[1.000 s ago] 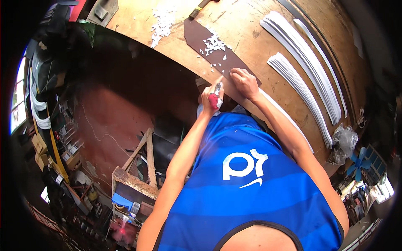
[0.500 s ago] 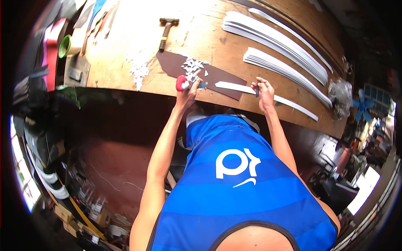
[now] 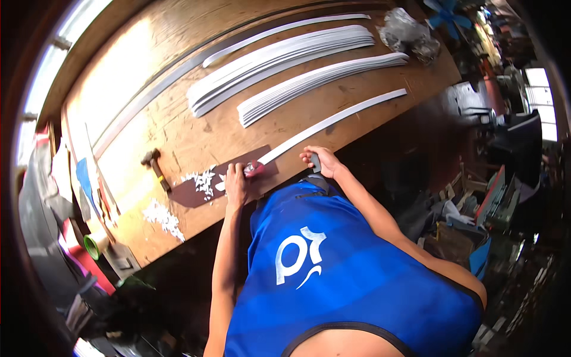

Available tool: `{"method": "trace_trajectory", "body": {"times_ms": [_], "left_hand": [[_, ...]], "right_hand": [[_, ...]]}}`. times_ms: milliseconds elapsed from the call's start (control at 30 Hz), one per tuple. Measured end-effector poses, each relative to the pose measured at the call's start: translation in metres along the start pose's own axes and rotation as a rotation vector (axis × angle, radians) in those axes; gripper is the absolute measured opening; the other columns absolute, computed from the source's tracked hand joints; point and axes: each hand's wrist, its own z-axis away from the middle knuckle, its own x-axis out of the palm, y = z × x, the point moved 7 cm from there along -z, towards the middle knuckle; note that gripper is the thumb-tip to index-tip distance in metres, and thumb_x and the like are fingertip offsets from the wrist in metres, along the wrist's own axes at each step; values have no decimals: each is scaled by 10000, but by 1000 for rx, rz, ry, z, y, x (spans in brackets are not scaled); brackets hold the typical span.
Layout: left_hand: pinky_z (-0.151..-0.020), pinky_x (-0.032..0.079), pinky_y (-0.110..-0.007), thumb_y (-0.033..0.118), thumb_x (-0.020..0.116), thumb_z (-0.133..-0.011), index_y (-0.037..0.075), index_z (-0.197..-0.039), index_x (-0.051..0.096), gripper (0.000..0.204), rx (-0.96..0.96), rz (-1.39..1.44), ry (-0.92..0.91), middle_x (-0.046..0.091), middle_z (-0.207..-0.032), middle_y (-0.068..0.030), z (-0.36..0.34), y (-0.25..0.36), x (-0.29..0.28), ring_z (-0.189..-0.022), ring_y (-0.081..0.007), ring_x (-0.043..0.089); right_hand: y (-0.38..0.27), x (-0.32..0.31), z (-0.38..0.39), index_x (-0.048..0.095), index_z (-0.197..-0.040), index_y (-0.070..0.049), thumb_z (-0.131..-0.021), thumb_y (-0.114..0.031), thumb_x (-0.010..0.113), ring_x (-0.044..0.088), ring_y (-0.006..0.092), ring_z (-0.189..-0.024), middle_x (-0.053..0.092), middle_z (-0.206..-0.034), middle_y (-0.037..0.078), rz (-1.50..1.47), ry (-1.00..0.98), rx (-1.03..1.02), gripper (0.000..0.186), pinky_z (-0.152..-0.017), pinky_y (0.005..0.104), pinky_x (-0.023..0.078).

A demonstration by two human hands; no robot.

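My left hand (image 3: 236, 185) is palm down over a dark brown board (image 3: 269, 156), its fingers closed at the near-left end of a long white strip (image 3: 333, 119). A red rounded covering (image 3: 254, 169) shows at its thumb side and hides part of the strip's end. To the right, close to my body and off the board, my right hand (image 3: 326, 163) is closed around a flat dark grey tool (image 3: 315, 162) that looks like a blade. White offcuts (image 3: 202, 181) lie on the board left of my left hand.
More white scraps (image 3: 163, 219) lie by the front edge of the wooden table (image 3: 178, 137). A hammer (image 3: 156, 169) rests beyond them. Farther back are stacked white strips (image 3: 279, 65), a second stack (image 3: 321, 86) and a crumpled clear plastic bag (image 3: 407, 34). A green roll (image 3: 92, 246) stands at left.
The view has turned, shifting everything. My left hand has rolled from palm up to palm down onto the white strip's end. My right hand has drawn back from the strip, still holding the grey tool.
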Motion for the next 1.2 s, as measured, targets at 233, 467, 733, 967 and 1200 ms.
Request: {"method": "trace_trajectory", "body": {"times_ms": [233,467,733,967,1200], "left_hand": [[-698,470,-305,118,734,-837,30,-928,640,158,-288,418,-376,645,-752,-37,-13,28,-32,-722,-154,609],[-767,468,-254,31,686,-849,28,-1029,683,180,-389,505,-385,646,-867,27,-27,51,-122,-824,-73,573],[-684,437,-286,103,720,-827,6,-950,655,169,-398,193,-287,609,-759,-14,-84,-8,-150,-738,-88,515],[-768,466,-292,168,705,-874,30,-1048,664,226,-361,241,-82,677,-853,-56,-156,-50,-146,-825,-119,592],[-737,455,-306,240,712,-866,42,-1021,668,255,-350,229,-48,657,-818,-75,-203,-97,-110,-784,-138,593]], "right_hand": [[-3,14,-12,534,-1126,42,-978,-297,625,667,150,-760,689,-1050,196,60,-196,235,380,-518,216,478],[-113,-73,-37,615,-1048,-93,-957,-221,658,494,49,-662,692,-1071,66,-332,64,-246,163,-492,200,367],[-322,-204,3,680,-1174,-60,-966,-192,649,468,31,-686,560,-866,-42,-123,387,-700,248,-515,199,356],[-433,-177,-58,676,-913,-77,-885,-161,751,468,23,-621,551,-739,-59,107,431,-751,116,-479,191,333],[-452,-197,-129,657,-905,-42,-807,-228,820,570,87,-626,661,-752,5,640,826,-571,266,-523,259,440]]}}
